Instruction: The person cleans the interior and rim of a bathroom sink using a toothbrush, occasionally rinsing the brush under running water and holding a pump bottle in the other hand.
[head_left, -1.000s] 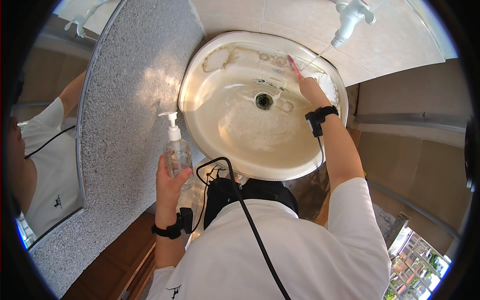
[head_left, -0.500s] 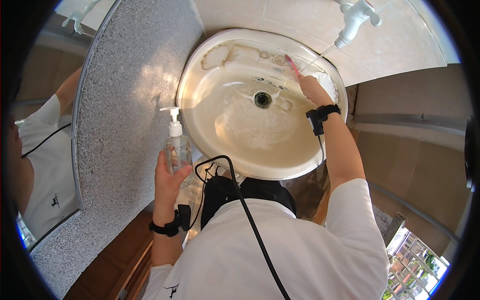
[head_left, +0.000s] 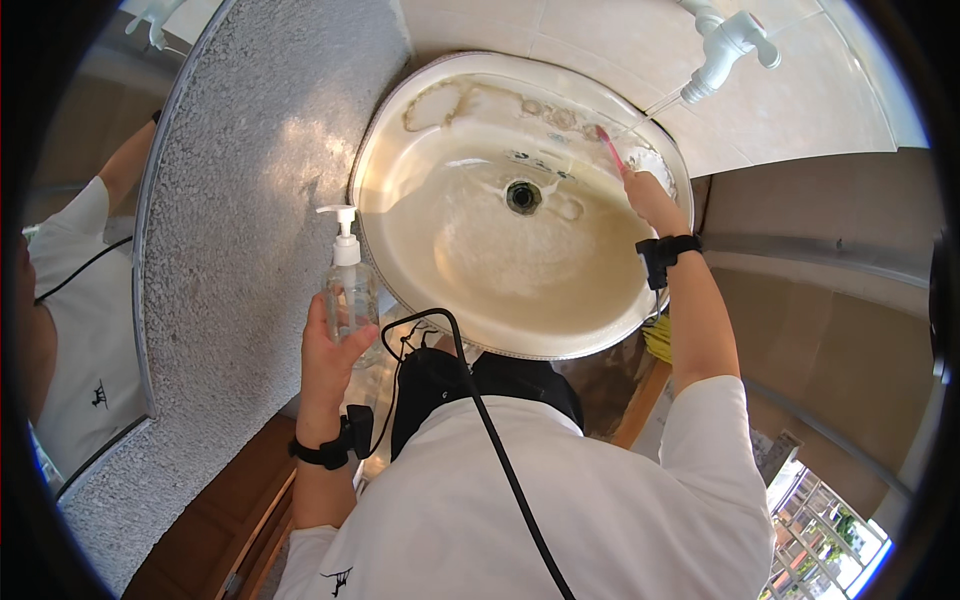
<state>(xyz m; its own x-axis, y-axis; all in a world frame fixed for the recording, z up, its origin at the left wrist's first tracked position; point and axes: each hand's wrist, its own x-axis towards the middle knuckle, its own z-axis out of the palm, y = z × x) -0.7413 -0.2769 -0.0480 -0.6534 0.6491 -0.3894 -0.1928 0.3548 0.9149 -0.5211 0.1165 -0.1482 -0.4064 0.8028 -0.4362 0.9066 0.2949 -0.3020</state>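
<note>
My right hand (head_left: 652, 203) is closed around the handle of a pink-red toothbrush (head_left: 612, 152), held over the right back part of a cream washbasin (head_left: 470, 280). The brush head points away from me, near the thin water stream from a white tap (head_left: 722, 58) on the wall. At the left front of the basin, my left hand (head_left: 330, 350) grips a clear pump bottle (head_left: 352, 290) with a white pump top. The bottle stands upright in the hand, its spout pointing left. Brown stains mark the basin's back ledge, and its drain (head_left: 523, 197) is open.
A rough grey wall (head_left: 260, 220) rises close on the left, with a mirror (head_left: 95, 330) on it. Tiles (head_left: 590, 30) line the back. A black cable (head_left: 500, 440) hangs across my shirt. Something yellow (head_left: 657, 338) shows below the basin's right edge.
My right hand and the toothbrush have shifted right and slightly toward me, away from under the stream. The left hand still holds the pump bottle. The view has shifted slightly.
</note>
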